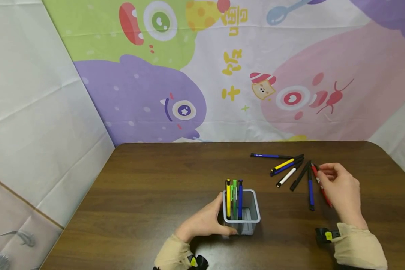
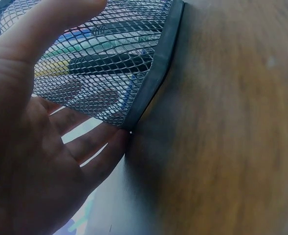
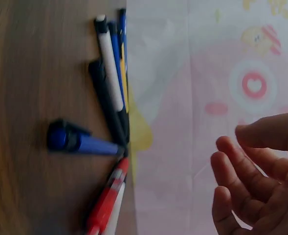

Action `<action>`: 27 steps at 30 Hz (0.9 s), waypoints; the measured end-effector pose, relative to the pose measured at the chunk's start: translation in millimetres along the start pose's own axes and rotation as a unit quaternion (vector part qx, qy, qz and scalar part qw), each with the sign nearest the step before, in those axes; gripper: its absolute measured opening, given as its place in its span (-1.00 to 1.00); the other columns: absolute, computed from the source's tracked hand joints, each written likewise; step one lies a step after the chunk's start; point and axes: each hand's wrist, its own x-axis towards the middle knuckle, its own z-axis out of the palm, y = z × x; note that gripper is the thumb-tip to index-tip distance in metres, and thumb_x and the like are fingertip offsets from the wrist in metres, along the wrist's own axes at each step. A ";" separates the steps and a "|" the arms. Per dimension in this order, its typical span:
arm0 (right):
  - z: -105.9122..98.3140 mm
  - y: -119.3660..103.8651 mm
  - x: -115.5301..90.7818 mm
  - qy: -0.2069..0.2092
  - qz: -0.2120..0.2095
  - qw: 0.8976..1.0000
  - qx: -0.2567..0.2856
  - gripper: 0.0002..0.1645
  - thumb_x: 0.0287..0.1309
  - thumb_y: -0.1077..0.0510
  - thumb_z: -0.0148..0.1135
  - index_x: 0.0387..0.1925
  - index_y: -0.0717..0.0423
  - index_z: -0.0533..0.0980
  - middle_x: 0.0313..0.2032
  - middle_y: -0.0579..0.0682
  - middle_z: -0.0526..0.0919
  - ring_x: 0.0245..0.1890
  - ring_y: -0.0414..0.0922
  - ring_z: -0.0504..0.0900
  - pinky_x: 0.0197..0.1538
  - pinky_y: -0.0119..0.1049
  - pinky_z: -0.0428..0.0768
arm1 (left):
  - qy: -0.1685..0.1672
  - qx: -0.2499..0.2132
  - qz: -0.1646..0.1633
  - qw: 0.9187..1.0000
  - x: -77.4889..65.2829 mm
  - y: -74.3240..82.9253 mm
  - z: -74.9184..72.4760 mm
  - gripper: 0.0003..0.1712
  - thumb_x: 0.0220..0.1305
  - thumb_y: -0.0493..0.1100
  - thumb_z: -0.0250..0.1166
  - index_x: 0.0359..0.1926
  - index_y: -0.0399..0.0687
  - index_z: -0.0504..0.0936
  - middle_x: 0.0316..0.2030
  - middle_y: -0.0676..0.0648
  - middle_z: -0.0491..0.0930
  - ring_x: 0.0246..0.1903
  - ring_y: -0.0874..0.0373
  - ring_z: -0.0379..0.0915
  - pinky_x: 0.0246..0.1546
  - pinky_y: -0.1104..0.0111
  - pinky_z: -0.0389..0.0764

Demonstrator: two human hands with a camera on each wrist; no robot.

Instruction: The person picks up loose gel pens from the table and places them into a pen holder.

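Note:
My left hand [image 1: 204, 221] grips the grey mesh pen holder [image 1: 248, 225] at its left side, thumb along the near wall. In the left wrist view the fingers lie about the mesh. A yellow pen [image 1: 228, 200], a green pen [image 1: 235, 200] and a blue pen [image 1: 240, 200] stand in the holder. My right hand [image 1: 344, 189] hovers by the red pen [image 1: 320, 185], its fingers loosely bent. In the right wrist view nothing lies between thumb and fingers, and the red pen [image 3: 107, 200] rests on the table apart from them.
Left of the red pen lie a blue pen [image 1: 311, 189], a black pen [image 1: 300, 176], a white pen [image 1: 287, 176] and a yellow pen [image 1: 283, 165] beside another blue one. One more blue pen [image 1: 270, 156] lies farther back. A printed cloth [image 1: 222, 112] hangs behind the brown table [image 1: 148, 187].

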 end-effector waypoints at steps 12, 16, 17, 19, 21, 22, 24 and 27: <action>-7.9 36.7 1.4 -0.154 0.067 0.984 -0.064 -0.28 0.16 -0.20 0.03 0.00 0.40 0.34 -0.11 0.36 0.52 -0.21 0.28 0.48 -0.32 0.05 0.42 | -0.001 -0.004 -0.001 1.000 -0.2 -0.1 0.8 0.12 -0.19 0.03 0.46 0.34 0.07 -0.02 0.01 0.02 0.40 0.04 0.26 0.29 0.15 0.30 0.26; -9.7 43.2 1.8 -0.183 0.087 0.977 -0.072 -0.22 0.13 -0.22 0.05 0.01 0.44 0.31 -0.08 0.39 0.49 -0.19 0.30 0.46 -0.29 0.06 0.43 | 0.001 -0.004 -0.001 1.000 0.1 0.1 0.7 0.11 -0.19 0.04 0.46 0.34 0.07 -0.01 0.01 0.02 0.40 0.04 0.25 0.29 0.15 0.29 0.26; -9.9 44.4 2.1 -0.189 0.089 0.975 -0.074 -0.24 0.14 -0.21 0.06 0.00 0.44 0.31 -0.09 0.39 0.49 -0.20 0.29 0.46 -0.30 0.06 0.43 | 0.002 -0.003 0.001 1.000 0.3 0.1 0.6 0.11 -0.20 0.04 0.46 0.33 0.07 -0.01 0.01 0.01 0.40 0.04 0.25 0.28 0.15 0.29 0.26; -9.9 46.4 3.2 -0.201 0.095 0.972 -0.076 -0.28 0.14 -0.16 0.07 -0.01 0.44 0.32 -0.10 0.39 0.50 -0.20 0.29 0.46 -0.29 0.06 0.43 | 0.003 -0.002 0.003 1.000 0.5 -0.1 0.5 0.11 -0.20 0.04 0.46 0.33 0.07 0.00 0.02 0.01 0.40 0.05 0.25 0.28 0.16 0.29 0.26; -9.7 48.2 4.1 -0.209 0.100 0.970 -0.077 -0.35 0.16 -0.09 0.06 -0.02 0.44 0.33 -0.12 0.39 0.50 -0.21 0.30 0.45 -0.28 0.06 0.42 | 0.004 -0.001 0.007 1.000 0.9 -0.4 0.6 0.11 -0.20 0.03 0.46 0.33 0.08 -0.01 0.03 0.01 0.39 0.05 0.25 0.28 0.16 0.29 0.25; -9.7 48.9 4.4 -0.211 0.101 0.969 -0.078 -0.39 0.15 -0.05 0.07 -0.03 0.44 0.34 -0.13 0.39 0.50 -0.21 0.31 0.45 -0.29 0.06 0.42 | 0.004 -0.001 0.008 1.000 1.1 -0.6 0.7 0.11 -0.20 0.03 0.46 0.33 0.08 0.00 0.03 0.01 0.39 0.06 0.25 0.27 0.16 0.29 0.25; -9.7 50.4 4.8 -0.214 0.105 0.968 -0.080 -0.45 0.14 0.02 0.06 -0.05 0.46 0.34 -0.16 0.40 0.51 -0.22 0.32 0.44 -0.29 0.07 0.41 | 0.004 -0.001 0.012 1.000 1.5 -0.9 1.1 0.11 -0.19 0.03 0.46 0.34 0.09 -0.01 0.04 0.01 0.39 0.06 0.25 0.27 0.16 0.29 0.25; -10.0 51.0 5.0 -0.218 0.120 0.965 -0.087 -0.48 0.11 0.07 0.08 -0.08 0.46 0.35 -0.17 0.43 0.48 -0.22 0.35 0.42 -0.29 0.07 0.40 | 0.004 -0.002 0.017 1.000 1.8 -1.5 1.6 0.11 -0.19 0.02 0.46 0.34 0.09 -0.01 0.04 0.01 0.38 0.06 0.25 0.27 0.16 0.29 0.25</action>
